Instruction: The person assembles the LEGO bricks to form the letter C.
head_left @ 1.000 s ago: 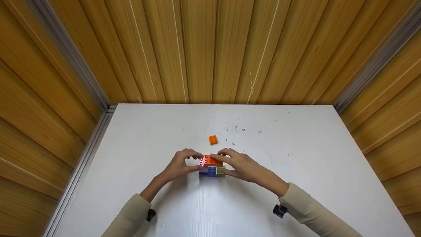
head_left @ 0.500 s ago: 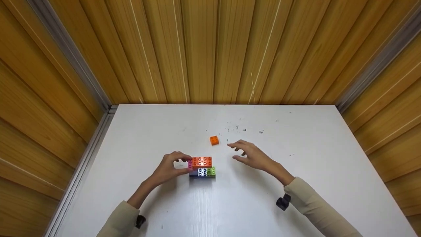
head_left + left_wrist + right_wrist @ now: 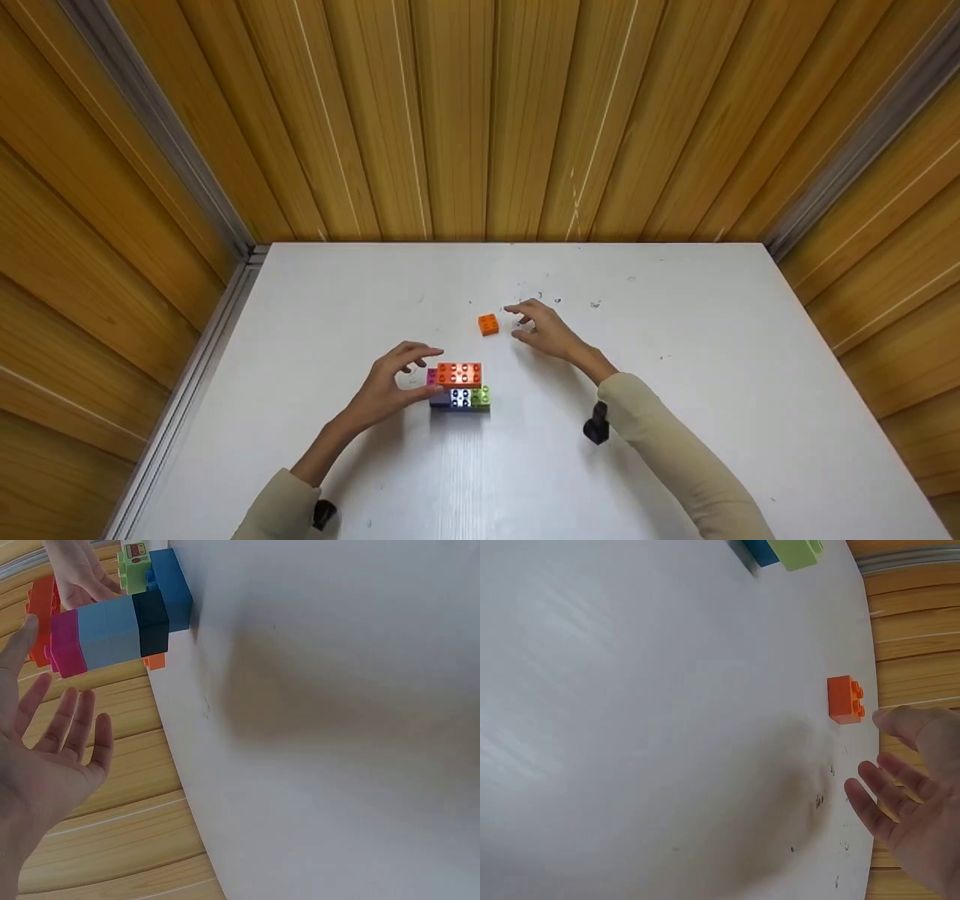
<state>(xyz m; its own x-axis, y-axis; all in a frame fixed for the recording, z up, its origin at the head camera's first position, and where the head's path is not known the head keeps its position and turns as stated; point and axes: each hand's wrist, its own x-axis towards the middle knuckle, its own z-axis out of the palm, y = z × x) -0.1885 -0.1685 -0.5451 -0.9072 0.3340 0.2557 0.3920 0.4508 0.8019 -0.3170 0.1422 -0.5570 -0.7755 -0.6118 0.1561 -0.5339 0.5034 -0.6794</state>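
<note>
A stack of toy building bricks stands on the white table. It has a long blue brick (image 3: 174,591) at the bottom, a dark brick (image 3: 152,624), light blue bricks (image 3: 109,630) and a magenta brick (image 3: 68,646) above, and a long red-orange brick (image 3: 459,374) on top. A light green brick (image 3: 481,396) sits on the blue base's right end. My left hand (image 3: 384,388) is at the stack's left side, fingers spread apart, thumb tip at the red-orange brick. My right hand (image 3: 547,331) hovers with loosely bent fingers just right of a small orange brick (image 3: 488,324), holding nothing.
The white table (image 3: 675,420) meets wood-patterned walls (image 3: 450,120) at the back and sides. Small dark marks (image 3: 595,304) dot the surface behind my right hand. Metal rails (image 3: 225,300) run along the left edge.
My right hand left the stack and moved back beside the small orange brick. The stack shifted left with my left hand, whose fingers have since loosened from the magenta brick.
</note>
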